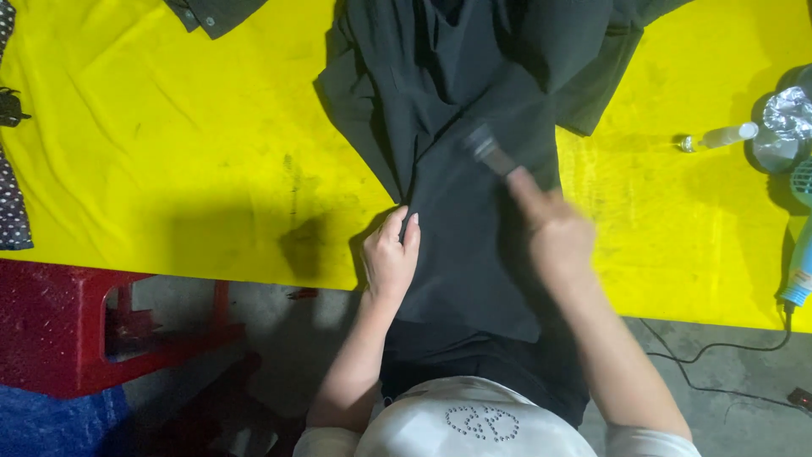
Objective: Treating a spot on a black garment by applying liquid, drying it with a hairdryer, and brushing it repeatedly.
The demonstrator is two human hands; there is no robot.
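Observation:
A black garment lies spread on a yellow table, its lower part hanging over the near edge toward me. My left hand presses flat on the garment's left edge near the table's front. My right hand is blurred with motion and grips a small dark brush-like tool, whose head touches the cloth at the garment's middle.
A dark green garment lies at the top left. A small clear bottle, a crumpled foil-like object and a light blue corded appliance sit at the right. A red plastic stool stands below left. Spotted fabric lies at the left edge.

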